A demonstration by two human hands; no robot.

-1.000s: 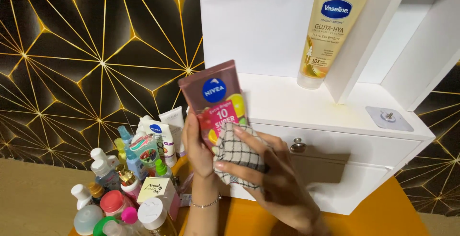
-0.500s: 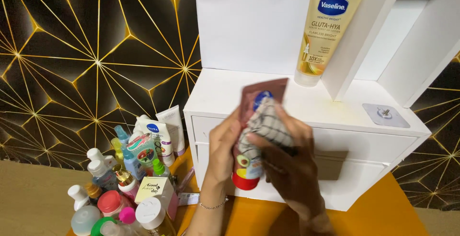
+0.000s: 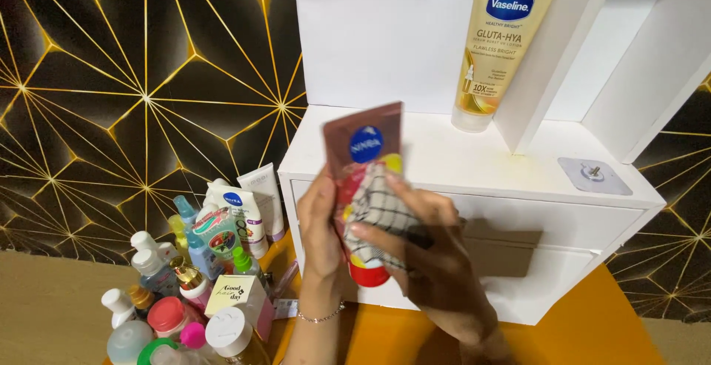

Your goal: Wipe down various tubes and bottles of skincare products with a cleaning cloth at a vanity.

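My left hand (image 3: 320,224) is clamped round the dark red squeeze tube with the red cap (image 3: 364,180), holding it cap-down in front of the white shelf unit (image 3: 474,165), while my right hand (image 3: 429,261) presses a checked white cloth (image 3: 374,213) against its front. I'd say long strokes from the sealed end down to the cap, turning the tube between passes, and a steady left grip, will wipe it best.
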